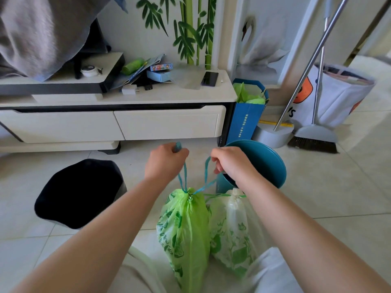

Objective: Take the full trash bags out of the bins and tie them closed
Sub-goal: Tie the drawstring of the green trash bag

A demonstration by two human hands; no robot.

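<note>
A green printed trash bag point(184, 233) stands on the floor between my arms, its mouth cinched tight. Two teal drawstring loops point(184, 176) rise from its neck. My left hand point(166, 161) is closed around one loop. My right hand point(230, 162) pinches the other loop, pulled off to the right. Just right of this bag stands a paler green-printed bag point(232, 235), its top gathered shut. Behind my right wrist a teal bin point(266, 163) is tilted with its inside showing. A black bin point(78, 193) stands to the left with a dark inside.
A low white TV cabinet point(118, 123) runs along the wall, cluttered with boxes and a phone point(209, 78). Beside it stand a blue paper bag point(245, 121) with green plastic inside, a broom point(315, 138), a dustpan point(273, 134) and a white shopping bag point(338, 96). Pale tiles cover the floor.
</note>
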